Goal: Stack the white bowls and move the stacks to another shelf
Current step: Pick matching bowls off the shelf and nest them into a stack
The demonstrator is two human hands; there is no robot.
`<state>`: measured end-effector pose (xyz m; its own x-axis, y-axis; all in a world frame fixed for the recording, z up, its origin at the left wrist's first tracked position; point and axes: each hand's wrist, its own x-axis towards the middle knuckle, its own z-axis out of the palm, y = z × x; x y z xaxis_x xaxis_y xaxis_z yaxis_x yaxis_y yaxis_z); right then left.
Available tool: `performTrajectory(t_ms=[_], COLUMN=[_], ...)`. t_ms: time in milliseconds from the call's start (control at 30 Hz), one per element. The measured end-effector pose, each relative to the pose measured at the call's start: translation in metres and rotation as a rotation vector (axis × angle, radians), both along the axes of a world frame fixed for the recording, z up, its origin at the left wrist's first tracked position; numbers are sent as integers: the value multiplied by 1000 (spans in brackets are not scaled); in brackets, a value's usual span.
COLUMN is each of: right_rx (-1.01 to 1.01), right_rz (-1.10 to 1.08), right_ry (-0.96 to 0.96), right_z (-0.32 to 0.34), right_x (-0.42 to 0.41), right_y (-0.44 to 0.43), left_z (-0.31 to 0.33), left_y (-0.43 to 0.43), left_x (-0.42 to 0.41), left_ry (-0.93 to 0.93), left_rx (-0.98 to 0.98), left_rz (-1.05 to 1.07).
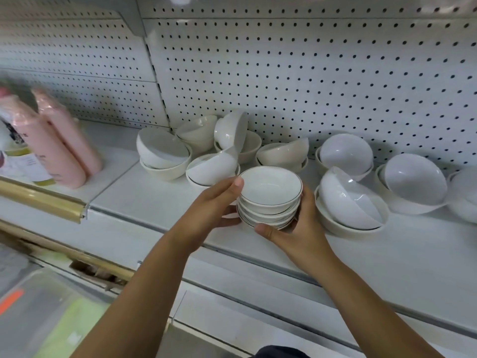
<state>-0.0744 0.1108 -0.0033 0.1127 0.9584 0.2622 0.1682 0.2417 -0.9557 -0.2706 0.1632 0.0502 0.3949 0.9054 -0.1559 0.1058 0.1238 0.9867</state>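
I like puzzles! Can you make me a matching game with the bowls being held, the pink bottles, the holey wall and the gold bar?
Things:
1. stack of bowls
2. pink bottles
3. pegboard wall
4. gold rail

Places:
A. at the back, full of holes
B. far left, leaning
C. between the left hand and the right hand
D. along the front edge of the left shelf

Pairs: 1-C, 2-B, 3-A, 4-D

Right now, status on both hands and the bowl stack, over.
Left hand, right hand: both grip stack of white dark-rimmed ceramic bowls. Stack at white metal shelf front. Tilted white bowls close on both sides.
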Motion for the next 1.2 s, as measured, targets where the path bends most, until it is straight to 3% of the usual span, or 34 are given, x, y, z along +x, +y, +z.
performTrajectory(t_ms=[167,467,900,1200], right_rx=[24,-12,-36,27], right_rz=[-3,-3,-223,-250], right_ry=[45,89,45,-10], right_z=[-2,5,14,20], right_x=[3,2,-17,-31], right_y=[4,0,-21,-35], left_z=[-1,-9,-11,-7], left_y=[0,3,13,5], left_x=[-6,-10,-18,-24], left_ry=[-97,-67,-91,-90], left_rx=[-46,-15,104,128], left_rz=[-32,-45,-157,-210])
